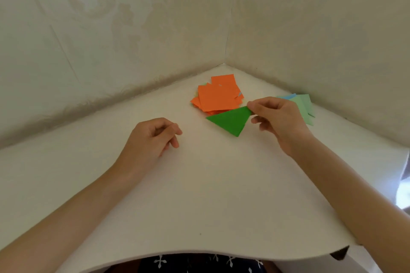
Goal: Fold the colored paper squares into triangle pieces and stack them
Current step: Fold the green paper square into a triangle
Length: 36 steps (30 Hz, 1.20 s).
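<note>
Green triangle [228, 121] pinched at its corner by right hand [279, 119] fingers; left hand [153, 137] loosely curled, holding nothing, beside orange squares [216, 95].

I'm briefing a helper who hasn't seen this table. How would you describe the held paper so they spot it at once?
At the far corner of the white table lie loose orange squares. Just in front of them the right hand pinches one corner of the green triangle. It alone is dark green; the stack beyond the hand is pale green and blue.
</note>
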Motion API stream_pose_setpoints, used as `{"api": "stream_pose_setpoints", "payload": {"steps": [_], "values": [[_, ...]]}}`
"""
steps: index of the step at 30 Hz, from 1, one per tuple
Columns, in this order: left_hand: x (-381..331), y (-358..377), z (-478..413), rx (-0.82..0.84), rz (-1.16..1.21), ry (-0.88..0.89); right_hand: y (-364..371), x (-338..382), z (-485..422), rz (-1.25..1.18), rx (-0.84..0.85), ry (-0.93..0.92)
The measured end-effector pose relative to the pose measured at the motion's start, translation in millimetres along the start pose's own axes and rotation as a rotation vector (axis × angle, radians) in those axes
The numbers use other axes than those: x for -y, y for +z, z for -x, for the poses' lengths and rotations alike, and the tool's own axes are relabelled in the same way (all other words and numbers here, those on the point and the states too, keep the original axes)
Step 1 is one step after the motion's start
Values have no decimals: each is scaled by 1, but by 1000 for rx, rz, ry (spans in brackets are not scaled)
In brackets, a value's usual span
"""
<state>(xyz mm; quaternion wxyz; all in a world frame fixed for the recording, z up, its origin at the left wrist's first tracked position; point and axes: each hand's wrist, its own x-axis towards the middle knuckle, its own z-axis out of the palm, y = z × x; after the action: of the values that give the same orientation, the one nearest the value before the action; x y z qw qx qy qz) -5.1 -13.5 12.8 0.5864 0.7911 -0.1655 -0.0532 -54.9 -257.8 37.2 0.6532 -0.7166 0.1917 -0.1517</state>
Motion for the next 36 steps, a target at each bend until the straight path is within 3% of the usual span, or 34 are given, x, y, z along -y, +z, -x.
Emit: {"api": "stream_pose_setpoints", "payload": {"steps": [3,7,10,14,22,32,36], "values": [[-6,8,-6,68,-95,47,-30,-3,1,7,-120,-1],[-10,31,-14,116,-98,79,-68,-9,-10,-198,-321,-56],[-8,43,-18,120,-84,99,-86,-22,-19,138,-366,-232],[-5,45,-20,141,-96,124,-93,-38,-20,715,-279,-324],[1,44,-20,150,-78,141,-91,-45,-34,1113,-156,-400],[1,44,-21,142,-68,146,-95,-44,-56,1101,-191,-429],[-2,35,-23,137,-162,194,-76,-29,-42,1065,-239,-684]]}}
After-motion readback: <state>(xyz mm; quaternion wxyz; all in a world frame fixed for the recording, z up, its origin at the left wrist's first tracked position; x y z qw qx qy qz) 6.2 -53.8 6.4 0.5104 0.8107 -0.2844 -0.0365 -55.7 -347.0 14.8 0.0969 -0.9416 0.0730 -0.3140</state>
